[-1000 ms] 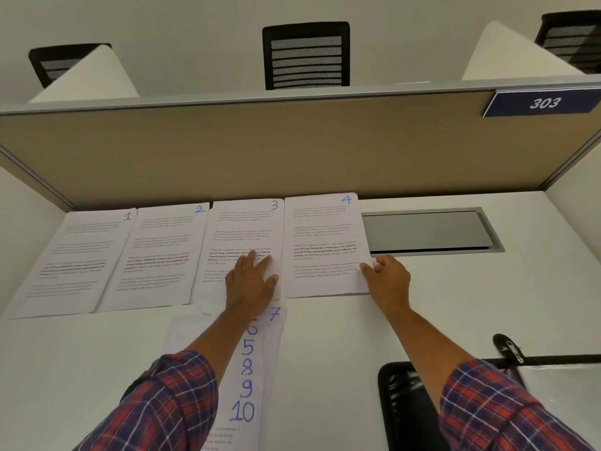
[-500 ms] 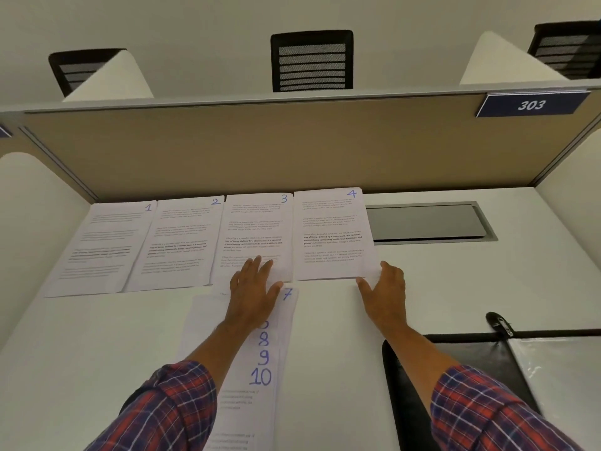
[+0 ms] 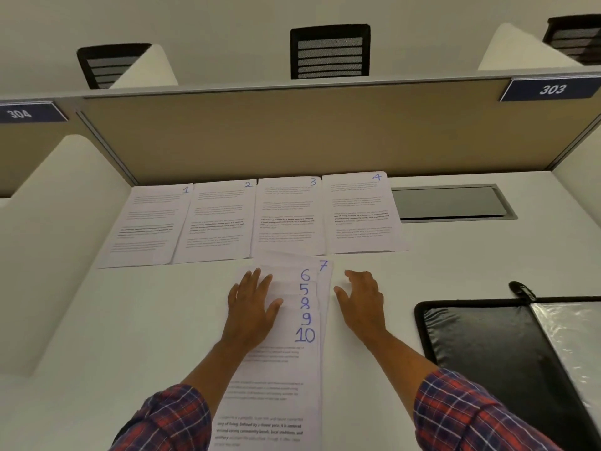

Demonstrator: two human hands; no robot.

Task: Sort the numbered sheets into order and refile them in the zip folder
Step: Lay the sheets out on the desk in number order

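A person's view down onto a white desk [image 3: 130, 336]. At twelve o'clock, sheet 1 [image 3: 146, 226], sheet 2 [image 3: 218, 222], sheet 3 [image 3: 287, 216] and sheet 4 [image 3: 361, 213] lie side by side, left to right, their far edges against a tan partition [image 3: 292, 135].

At six o'clock from that row lies a fanned stack [image 3: 286, 369] showing 7, 6, 5, 8, 9, 10 from far to near. The left hand [image 3: 252, 307] lies flat on it, fingers straight and spread, gripping nothing. The right hand [image 3: 361, 301] is just beside the stack's three o'clock edge, fingers loosely bent and empty; contact with the paper cannot be told.

The black zip folder [image 3: 481, 346] lies open at four o'clock, well apart from the stack, with no numbered sheet visible inside.

The sorting looks under half done: six sheets unordered, nothing refiled.

Beyond sheet 4, a recessed grey hatch [image 3: 448, 201] takes up desk. Bare surface runs at nine o'clock from the stack towards a white side divider [image 3: 58, 239].
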